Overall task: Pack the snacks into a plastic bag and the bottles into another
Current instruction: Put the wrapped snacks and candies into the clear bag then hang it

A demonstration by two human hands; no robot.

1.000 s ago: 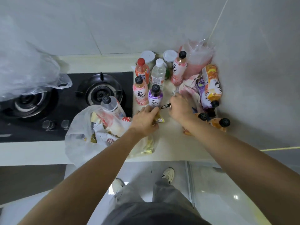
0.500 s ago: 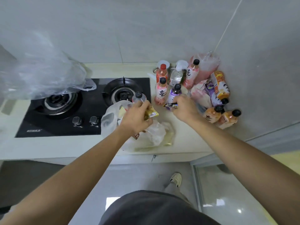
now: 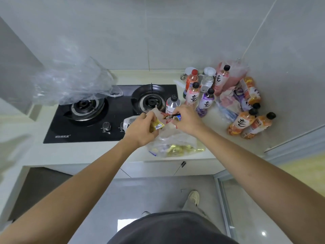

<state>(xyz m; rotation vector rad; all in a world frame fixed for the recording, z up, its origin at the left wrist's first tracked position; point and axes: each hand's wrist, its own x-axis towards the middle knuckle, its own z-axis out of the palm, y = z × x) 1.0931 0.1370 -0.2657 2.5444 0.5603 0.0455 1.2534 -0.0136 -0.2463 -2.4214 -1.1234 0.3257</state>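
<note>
A clear plastic bag (image 3: 175,145) with several gold-wrapped snacks lies at the counter's front edge. My left hand (image 3: 140,129) is shut on a gold snack packet (image 3: 157,126) just above the bag's mouth. My right hand (image 3: 188,120) pinches a dark and blue snack packet (image 3: 173,117) over the same spot. Several drink bottles stand behind: a pink one (image 3: 192,94), a purple one (image 3: 204,102), a clear one (image 3: 173,103). Two orange bottles (image 3: 241,122) lie on their sides at the right. A second, empty clear bag (image 3: 73,81) sits over the left burner.
A black two-burner gas hob (image 3: 91,124) fills the counter's left half, with knobs (image 3: 106,126) near its front. A pink bag (image 3: 233,76) and more wrapped snacks (image 3: 228,103) are piled in the wall corner. The counter drops off just in front of the snack bag.
Both hands have lifted from the counter beside the bottles and moved left over the snack bag, each holding a packet. The view has pulled back and shifted.
</note>
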